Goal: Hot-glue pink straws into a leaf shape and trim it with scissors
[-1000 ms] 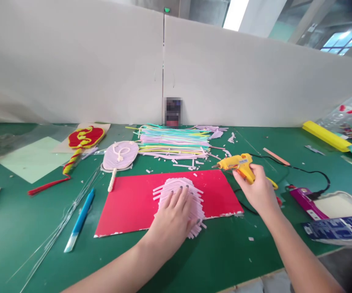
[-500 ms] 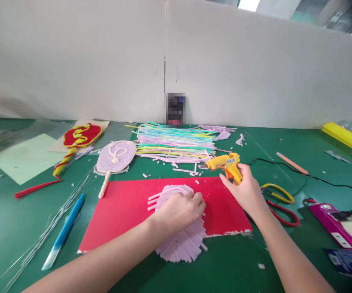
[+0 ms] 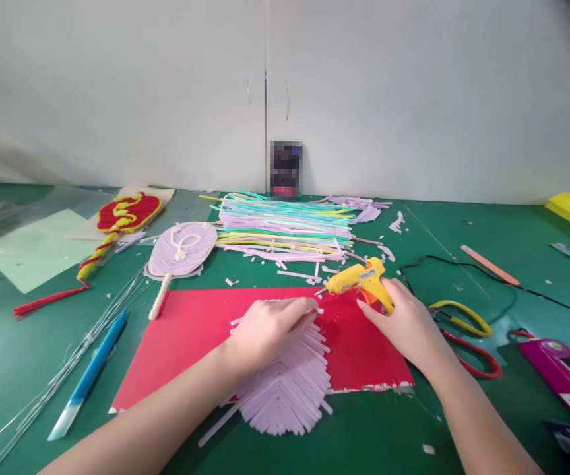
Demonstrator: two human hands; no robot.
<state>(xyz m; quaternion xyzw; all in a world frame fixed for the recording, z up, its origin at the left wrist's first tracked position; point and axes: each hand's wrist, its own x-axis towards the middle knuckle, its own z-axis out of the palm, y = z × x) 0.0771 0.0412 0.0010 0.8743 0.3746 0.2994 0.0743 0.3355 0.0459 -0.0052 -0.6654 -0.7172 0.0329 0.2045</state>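
My left hand [image 3: 270, 330] is closed in a pinch over a leaf-shaped mat of lilac pipe cleaners [image 3: 285, 396]. A small pale end of a lilac pipe cleaner [image 3: 320, 311] shows at its fingertips. A loose strip [image 3: 218, 425] sticks out at lower left from under the wrist; most of its length is hidden. My right hand [image 3: 408, 320] grips a yellow hot glue gun [image 3: 359, 280] by the handle, nozzle pointing left, close to the left fingertips. The mat lies partly on a red sheet [image 3: 181, 343] and partly on the green table.
Bundled pastel pipe cleaners [image 3: 285, 227] lie behind the sheet. A lilac fan [image 3: 181, 251] and a red-yellow fan [image 3: 129, 214] are at left, near a blue pen [image 3: 92, 366] and wires. Scissors [image 3: 470, 349], a power cord and a purple power strip [image 3: 557, 369] lie right.
My left hand has moved slightly left and up, bringing its fingertips nearer the nozzle. A strip now shows at the mat's lower left. The camera view has shifted a little.
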